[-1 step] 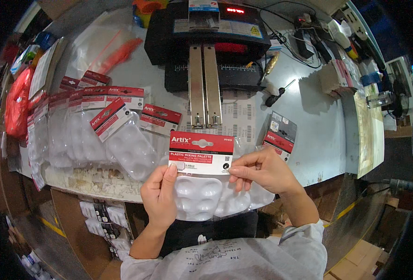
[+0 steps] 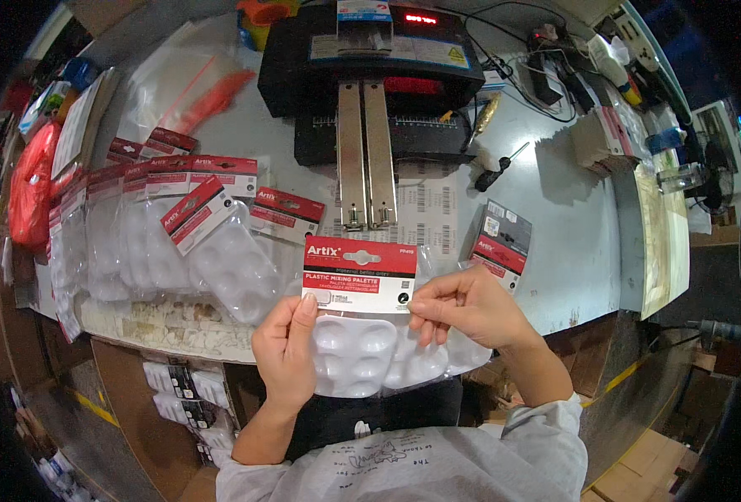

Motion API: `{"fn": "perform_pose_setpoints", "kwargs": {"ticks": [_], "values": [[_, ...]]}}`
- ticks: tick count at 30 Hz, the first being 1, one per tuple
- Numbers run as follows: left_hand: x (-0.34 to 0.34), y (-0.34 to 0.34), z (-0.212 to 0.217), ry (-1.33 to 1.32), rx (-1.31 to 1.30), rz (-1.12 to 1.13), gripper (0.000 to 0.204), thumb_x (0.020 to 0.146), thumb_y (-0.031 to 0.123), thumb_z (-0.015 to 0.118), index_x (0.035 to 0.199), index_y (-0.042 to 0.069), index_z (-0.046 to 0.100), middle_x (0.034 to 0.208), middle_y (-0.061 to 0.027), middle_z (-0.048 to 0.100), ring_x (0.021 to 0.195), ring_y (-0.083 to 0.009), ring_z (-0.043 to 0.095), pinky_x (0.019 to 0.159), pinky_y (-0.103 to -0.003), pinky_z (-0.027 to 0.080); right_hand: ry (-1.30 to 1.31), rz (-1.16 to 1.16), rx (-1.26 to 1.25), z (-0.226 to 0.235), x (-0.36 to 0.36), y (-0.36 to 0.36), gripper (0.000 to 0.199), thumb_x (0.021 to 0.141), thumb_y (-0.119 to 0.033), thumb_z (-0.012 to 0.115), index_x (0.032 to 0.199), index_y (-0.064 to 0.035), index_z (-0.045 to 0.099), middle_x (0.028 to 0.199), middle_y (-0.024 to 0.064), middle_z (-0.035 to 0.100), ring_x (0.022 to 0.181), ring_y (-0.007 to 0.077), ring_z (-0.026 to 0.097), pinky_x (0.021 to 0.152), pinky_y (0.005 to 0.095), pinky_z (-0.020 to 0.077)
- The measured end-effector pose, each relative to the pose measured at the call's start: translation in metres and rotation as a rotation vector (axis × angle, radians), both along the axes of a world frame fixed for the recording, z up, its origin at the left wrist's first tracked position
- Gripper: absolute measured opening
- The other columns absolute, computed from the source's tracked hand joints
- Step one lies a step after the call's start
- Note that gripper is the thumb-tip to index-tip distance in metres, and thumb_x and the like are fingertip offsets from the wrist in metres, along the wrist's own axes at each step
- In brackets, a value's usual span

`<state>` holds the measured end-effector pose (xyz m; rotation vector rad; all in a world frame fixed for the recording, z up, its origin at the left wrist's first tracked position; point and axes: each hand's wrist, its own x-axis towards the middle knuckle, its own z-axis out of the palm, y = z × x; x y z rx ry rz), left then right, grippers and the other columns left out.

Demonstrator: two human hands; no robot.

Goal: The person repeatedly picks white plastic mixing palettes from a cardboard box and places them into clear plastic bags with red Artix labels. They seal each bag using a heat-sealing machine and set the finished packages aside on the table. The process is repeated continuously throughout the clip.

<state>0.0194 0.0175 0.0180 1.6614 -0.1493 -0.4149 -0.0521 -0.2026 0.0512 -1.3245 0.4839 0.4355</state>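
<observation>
Both my hands hold a white plastic mixing palette (image 2: pixel 362 356) in a clear bag, just above the table's near edge. A red-and-white header card (image 2: pixel 358 272) sits folded over the bag's top. My left hand (image 2: pixel 287 351) grips the card's lower left corner, thumb on its front. My right hand (image 2: pixel 471 309) pinches the card's lower right edge with its fingertips, and the bag hangs below it.
Several bagged palettes with red cards (image 2: pixel 178 234) lie spread over the table's left side. A black machine (image 2: pixel 370 58) with two metal rails (image 2: pixel 366 159) stands at the back centre. A small stack of cards (image 2: pixel 500 243) and a screwdriver (image 2: pixel 496 171) lie to the right. A red bag (image 2: pixel 32 184) is far left.
</observation>
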Motion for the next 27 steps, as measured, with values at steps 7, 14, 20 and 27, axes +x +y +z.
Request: {"fn": "perform_pose_setpoints", "kwargs": {"ticks": [7, 14, 20, 27], "values": [[0.042, -0.024, -0.020, -0.144, 0.354, -0.187, 0.035, 0.093, 0.027, 0.042, 0.086, -0.005, 0.054, 0.076, -0.0242, 0.056, 0.071, -0.0384, 0.055, 0.065, -0.040, 0.042, 0.154, -0.153, 0.034, -0.027, 0.033, -0.004, 0.020, 0.088, -0.012, 0.054, 0.086, 0.0078, 0.058, 0.076, 0.0127, 0.063, 0.063, 0.0154, 0.064, 0.052, 0.0228, 0.0506], [0.065, -0.041, -0.043, -0.117, 0.470, -0.143, 0.031, 0.092, 0.026, 0.046, 0.082, -0.003, 0.053, 0.070, -0.0115, 0.053, 0.067, -0.0205, 0.047, 0.066, -0.032, 0.039, 0.060, -0.320, -0.012, -0.050, 0.052, -0.006, 0.019, 0.088, -0.010, 0.051, 0.088, 0.0086, 0.057, 0.080, 0.0123, 0.061, 0.065, 0.0178, 0.064, 0.056, 0.0275, 0.0526], [0.066, -0.029, -0.051, -0.112, 0.643, -0.197, 0.030, 0.092, 0.027, 0.046, 0.089, -0.001, 0.057, 0.079, -0.0145, 0.059, 0.075, -0.0280, 0.054, 0.073, -0.034, 0.042, -0.015, -0.301, -0.190, -0.049, 0.047, -0.012, 0.020, 0.088, -0.012, 0.055, 0.091, 0.0071, 0.058, 0.079, 0.0114, 0.061, 0.063, 0.0172, 0.063, 0.056, 0.0274, 0.0528], [0.120, 0.065, 0.003, -0.439, 0.770, 0.140, 0.024, 0.085, 0.016, 0.056, 0.105, 0.004, 0.058, 0.108, -0.0181, 0.055, 0.100, -0.0347, 0.052, 0.085, -0.043, 0.041, -0.282, -0.034, -1.134, -0.043, -0.031, -0.097, 0.076, 0.059, -0.022, 0.080, 0.124, -0.0014, 0.048, 0.120, 0.0156, 0.053, 0.112, 0.0254, 0.051, 0.090, 0.0368, 0.0426]]}}
